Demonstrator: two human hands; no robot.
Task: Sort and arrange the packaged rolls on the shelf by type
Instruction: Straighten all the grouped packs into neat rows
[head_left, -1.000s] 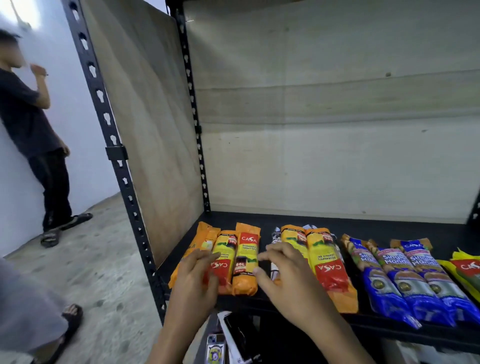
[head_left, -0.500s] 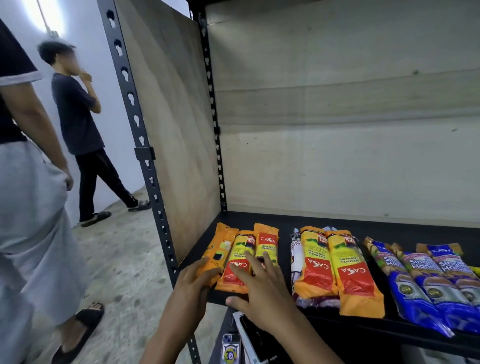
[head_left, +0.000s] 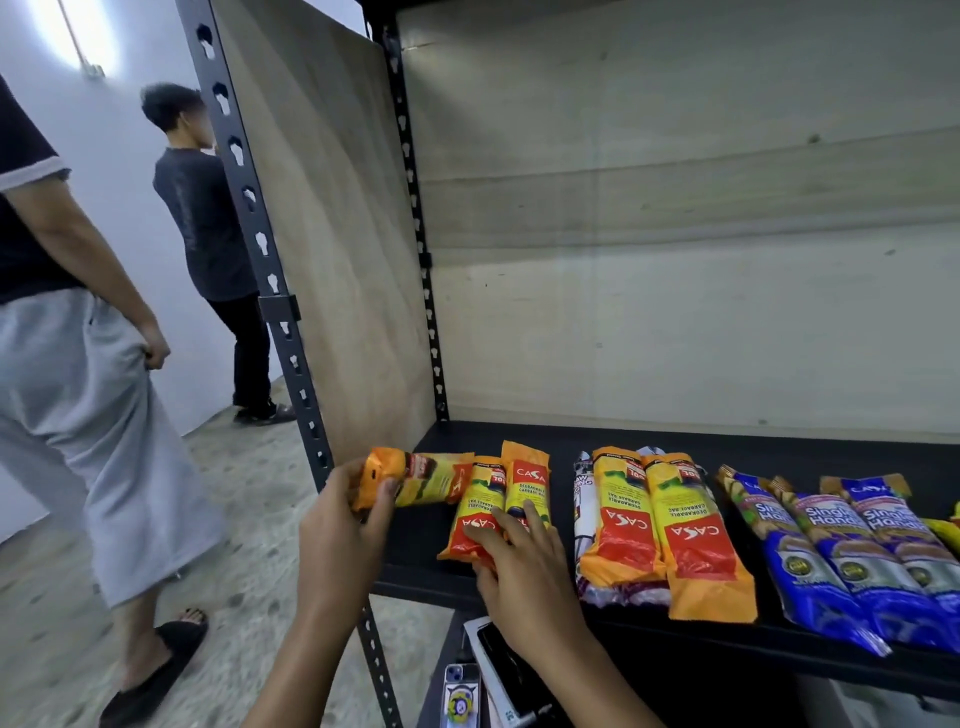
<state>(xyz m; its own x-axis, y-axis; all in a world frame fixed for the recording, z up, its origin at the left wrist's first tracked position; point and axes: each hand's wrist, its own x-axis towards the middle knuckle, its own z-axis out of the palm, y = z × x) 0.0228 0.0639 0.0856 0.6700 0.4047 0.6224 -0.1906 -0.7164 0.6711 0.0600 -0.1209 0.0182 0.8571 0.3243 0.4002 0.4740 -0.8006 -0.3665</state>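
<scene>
A black shelf (head_left: 675, 441) with wooden side and back panels is seen from above and in front. One orange roll (head_left: 421, 478) is gripped at its near end by the left hand (head_left: 343, 535), thumb and fingers closed around the wrapper; it is lifted clear of the board and turned sideways at the shelf's left front corner. The right hand (head_left: 524, 566) is laid flat, fingers spread, on two orange rolls (head_left: 498, 504) that lie side by side on the board just right of the lifted one; nothing is pinched by it. Further right, apart from these, a second orange pair (head_left: 670, 525) is seen lying partly over a white-wrapped roll (head_left: 584, 499). Three blue rolls (head_left: 841, 551) are ranged together near the right edge of the view, with a yellow package (head_left: 948, 532) just visible beyond them. A phone (head_left: 460, 693) is seen on the level below the shelf. Two bystanders, one in grey trousers (head_left: 78, 415) and one in dark clothes (head_left: 218, 244), stand on the concrete floor (head_left: 234, 519) to the left.
</scene>
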